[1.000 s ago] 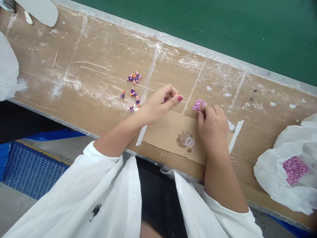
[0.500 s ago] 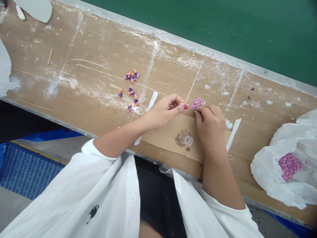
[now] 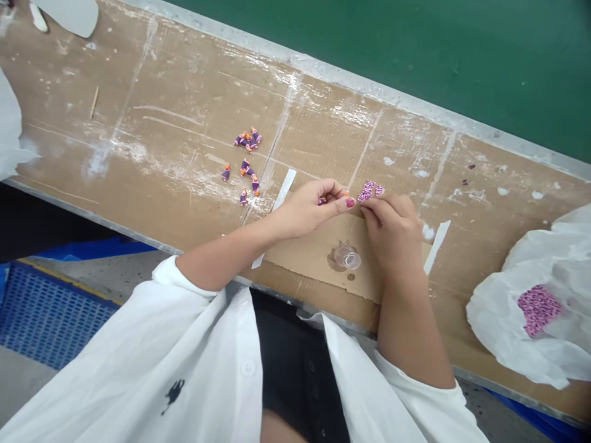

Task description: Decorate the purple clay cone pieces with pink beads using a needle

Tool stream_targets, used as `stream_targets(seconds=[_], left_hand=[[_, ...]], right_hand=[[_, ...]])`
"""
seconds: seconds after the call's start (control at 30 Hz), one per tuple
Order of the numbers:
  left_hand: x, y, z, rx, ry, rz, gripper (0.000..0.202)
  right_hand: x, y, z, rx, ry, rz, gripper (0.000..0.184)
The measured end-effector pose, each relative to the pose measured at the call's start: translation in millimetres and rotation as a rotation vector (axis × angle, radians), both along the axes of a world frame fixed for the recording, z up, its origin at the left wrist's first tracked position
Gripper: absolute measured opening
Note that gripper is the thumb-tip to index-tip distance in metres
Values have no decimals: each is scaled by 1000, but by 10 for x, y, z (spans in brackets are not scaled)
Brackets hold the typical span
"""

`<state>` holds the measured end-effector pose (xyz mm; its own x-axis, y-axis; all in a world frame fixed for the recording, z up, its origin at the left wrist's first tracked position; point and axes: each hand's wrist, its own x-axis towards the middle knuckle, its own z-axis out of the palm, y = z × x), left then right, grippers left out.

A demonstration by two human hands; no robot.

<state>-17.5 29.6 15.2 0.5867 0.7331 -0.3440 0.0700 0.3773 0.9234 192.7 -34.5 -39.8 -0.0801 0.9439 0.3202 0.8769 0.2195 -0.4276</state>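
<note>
My left hand (image 3: 314, 206) is closed in a pinch on a small purple figurine (image 3: 322, 200), partly hidden by my fingers, with a bit of orange near the fingertips. Close by on the right, my right hand (image 3: 392, 224) has thumb and forefinger pressed together; what they hold, if anything, is too small to make out. Just beyond its fingertips lies a little heap of pink-and-purple pieces (image 3: 367, 191). Below both hands, a small clear cup (image 3: 351, 259) rests tilted in a wet patch on a cardboard sheet (image 3: 300, 255).
Several purple figurines with orange tops (image 3: 247, 140) lie left of my hands. White crumpled paper (image 3: 494, 320) at the right holds many pink pieces (image 3: 539, 309). White tape strips (image 3: 436, 247) flank the cardboard sheet. A thin stick (image 3: 95, 103) lies far left.
My left hand has shifted slightly right, bringing its fingertips closer to my right hand's. My right hand keeps its pinch near the same spot.
</note>
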Motion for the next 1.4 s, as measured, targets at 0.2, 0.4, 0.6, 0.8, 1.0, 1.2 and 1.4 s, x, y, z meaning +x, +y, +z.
stream_targets(seconds=[0.2,0.4,0.6,0.8,1.0,1.2,1.4], left_hand=[[4,10,-1,-17,-9,13,47],[16,-12,-14,-7,20,-22,45],[85,-73,-19,-104,-6,-81,47],[106,-107,67,-273,-120,-155,53],[73,-117,85,-285,-187,-177,51],[105,-183,70,-314,-272,-152,47],[137,-254,49,-289,-308,-92,46]], right_hand=[[6,37,-81,-102,-85,-40,13],[61,27,-129,-170,-168,-47,13],[22,-51,149,-7,271,8,16],[-169,-199,414,-97,574,215,19],[-237,-253,456,-7,495,182,13],[-341,-304,471,168,401,67,8],[-380,-355,471,244,396,39,23]])
